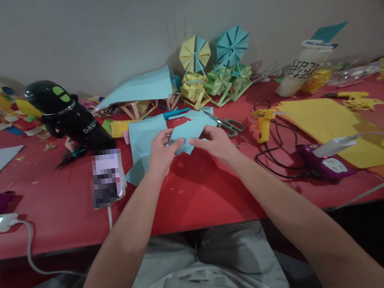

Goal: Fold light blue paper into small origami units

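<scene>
Between my two hands is a light blue piece of folded paper (188, 134), raised a little over the red table. My left hand (164, 150) pinches its left side, thumb on top. The right side is gripped by my right hand (216, 142), its thumb also on the near face; the fingers behind the paper are partly hidden. Under and left of my left hand lie blue sheets (144, 137). Scissors (231, 125) with grey-green handles rest just beyond my right hand. A blue pen (177, 113) lies behind the paper.
On the red table (198, 207), a phone (108, 177) and a black bottle (73, 114) stand at left. A yellow glue gun (264, 125), its black cord, a purple power strip (328, 162) and yellow sheets (333, 126) lie right. Paper models (199, 80) line the wall beside a tilted cup (302, 67).
</scene>
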{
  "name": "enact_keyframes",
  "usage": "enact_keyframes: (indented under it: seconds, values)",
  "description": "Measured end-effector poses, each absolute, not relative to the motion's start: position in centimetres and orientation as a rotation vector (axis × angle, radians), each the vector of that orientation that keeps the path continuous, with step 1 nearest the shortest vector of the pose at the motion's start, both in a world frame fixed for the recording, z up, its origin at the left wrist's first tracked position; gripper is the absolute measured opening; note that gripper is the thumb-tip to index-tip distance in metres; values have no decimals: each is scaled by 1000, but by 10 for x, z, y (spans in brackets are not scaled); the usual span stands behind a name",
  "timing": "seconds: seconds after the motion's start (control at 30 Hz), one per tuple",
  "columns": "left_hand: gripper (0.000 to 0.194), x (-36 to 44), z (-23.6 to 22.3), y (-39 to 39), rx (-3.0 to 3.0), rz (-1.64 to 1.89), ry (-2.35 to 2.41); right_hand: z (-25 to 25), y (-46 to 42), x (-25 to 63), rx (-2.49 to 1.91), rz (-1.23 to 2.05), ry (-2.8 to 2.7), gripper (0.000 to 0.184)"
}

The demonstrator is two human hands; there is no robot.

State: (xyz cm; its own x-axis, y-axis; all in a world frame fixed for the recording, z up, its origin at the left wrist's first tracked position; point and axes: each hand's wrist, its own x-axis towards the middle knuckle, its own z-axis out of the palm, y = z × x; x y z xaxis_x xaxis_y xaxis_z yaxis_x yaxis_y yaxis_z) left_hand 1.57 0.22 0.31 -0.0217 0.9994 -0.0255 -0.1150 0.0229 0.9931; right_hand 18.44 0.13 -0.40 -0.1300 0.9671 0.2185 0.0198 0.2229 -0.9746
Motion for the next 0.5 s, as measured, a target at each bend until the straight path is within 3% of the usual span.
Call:
enact_keyframes:
  seconds: [0.17,0.33,0.5]
  values:
    - [45,19,2,0,1170,1233,1030,-9,2,183,-999,1058,-1374,36]
    - [23,21,4,-2,1053,1220,988,-9,2,184,-982,1021,-1403,30]
    - [19,19,8,-3,998,1175,1012,-7,-1,184,-946,978,-1477,22]
